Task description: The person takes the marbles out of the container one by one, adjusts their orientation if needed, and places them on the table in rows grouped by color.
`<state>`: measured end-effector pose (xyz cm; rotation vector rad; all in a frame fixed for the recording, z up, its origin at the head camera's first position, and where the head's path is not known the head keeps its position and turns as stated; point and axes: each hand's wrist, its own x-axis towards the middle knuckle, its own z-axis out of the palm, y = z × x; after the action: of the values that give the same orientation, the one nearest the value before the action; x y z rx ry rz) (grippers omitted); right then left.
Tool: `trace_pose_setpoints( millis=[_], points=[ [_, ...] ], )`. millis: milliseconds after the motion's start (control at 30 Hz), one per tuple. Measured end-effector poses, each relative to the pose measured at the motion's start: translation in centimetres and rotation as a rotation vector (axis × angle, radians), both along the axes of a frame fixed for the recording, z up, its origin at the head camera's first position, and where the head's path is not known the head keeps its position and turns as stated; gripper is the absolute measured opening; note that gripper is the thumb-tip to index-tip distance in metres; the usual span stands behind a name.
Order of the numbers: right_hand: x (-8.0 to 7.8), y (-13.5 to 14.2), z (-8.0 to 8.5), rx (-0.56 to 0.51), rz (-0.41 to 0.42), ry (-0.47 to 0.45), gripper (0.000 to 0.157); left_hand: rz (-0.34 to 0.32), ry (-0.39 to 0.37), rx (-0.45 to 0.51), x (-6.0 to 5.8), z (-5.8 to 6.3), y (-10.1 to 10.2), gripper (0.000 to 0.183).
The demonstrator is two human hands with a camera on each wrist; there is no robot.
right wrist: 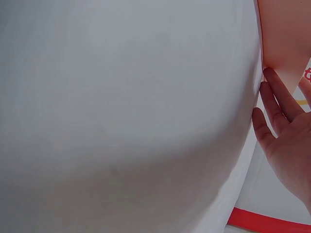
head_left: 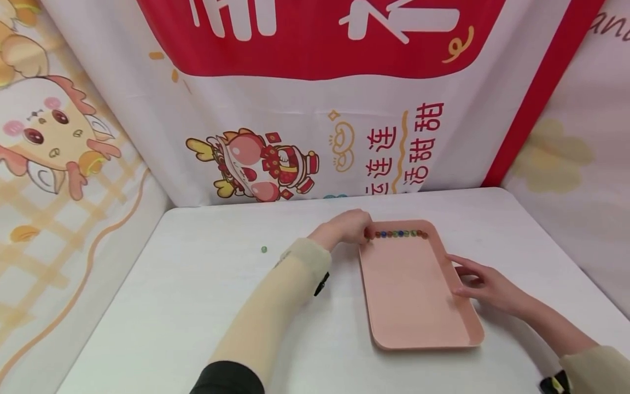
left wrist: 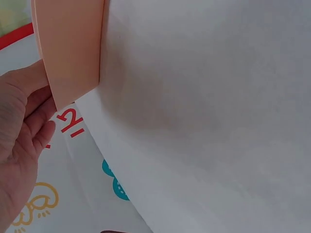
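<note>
A shallow pink tray [head_left: 410, 295] lies on the white table. Along its far end runs a row of several small glass marbles [head_left: 401, 233], in blue, green and brownish red. At the tray's far left corner, my left hand [head_left: 346, 225] reaches its fingertips over the rim beside the row's left end; whether they pinch a marble is hidden. In the left wrist view its lower fingers [left wrist: 40, 114] bend outside the wall. My right hand [head_left: 492, 284] holds the tray's right side, its thumb over the rim and fingers [right wrist: 279, 97] against the outer wall.
One green marble [head_left: 264, 249] lies alone on the table, left of the tray. A printed cloth backdrop [head_left: 320, 109] hangs along the table's far edge, with more printed cloth at both sides.
</note>
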<state>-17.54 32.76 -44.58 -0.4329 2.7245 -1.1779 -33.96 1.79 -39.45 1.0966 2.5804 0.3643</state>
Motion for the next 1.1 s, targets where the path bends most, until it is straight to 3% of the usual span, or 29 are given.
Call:
trace_pose_setpoints(
  millis=[367,767,1100],
  points=[
    [-0.2,-0.2,0.0,-0.01,0.0,-0.01,0.076,0.031,0.007,0.001,0.1,-0.4,0.0,0.015],
    [-0.1,-0.3,0.1,-0.018,-0.005,-0.025,0.077,-0.002,0.042,-0.028,0.0,-0.7,0.3,0.014],
    [0.0,-0.1,0.1,-0.013,-0.012,-0.03,0.077,0.032,-0.011,0.039,0.1,-1.1,0.3,0.011]
  ],
)
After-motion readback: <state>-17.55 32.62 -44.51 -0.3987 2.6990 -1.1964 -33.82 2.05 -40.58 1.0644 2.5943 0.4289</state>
